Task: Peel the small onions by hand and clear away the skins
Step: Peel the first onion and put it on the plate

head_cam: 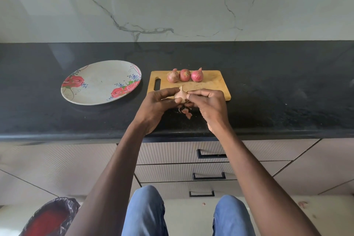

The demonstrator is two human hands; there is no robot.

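We count four small onions in all: three unpeeled ones in a row on the wooden cutting board (214, 86) and one between our hands. There is one floral plate (99, 82), at nine o'clock from the board, on the black counter (287, 90), and one bin lined with a dark bag (49, 216) on the floor at seven o'clock.

The row runs along the far edge of the board: the left onion (172, 76) is pale pink with papery skin, the middle onion (184, 75) and the right onion (197, 75) are deeper red. The right one's tip points to twelve o'clock.

The held onion (180, 95) is paler, nearly cream, with its skin partly off. Its long axis runs from six to twelve o'clock, its dry tip pointing at twelve. It sits over the near edge of the board.

Our left hand (157, 105) curls round the onion from nine o'clock and grips it. Our right hand (208, 105) pinches at its side from three o'clock. Loose pink skins (186, 112) hang just below the onion at six o'clock, between both hands.
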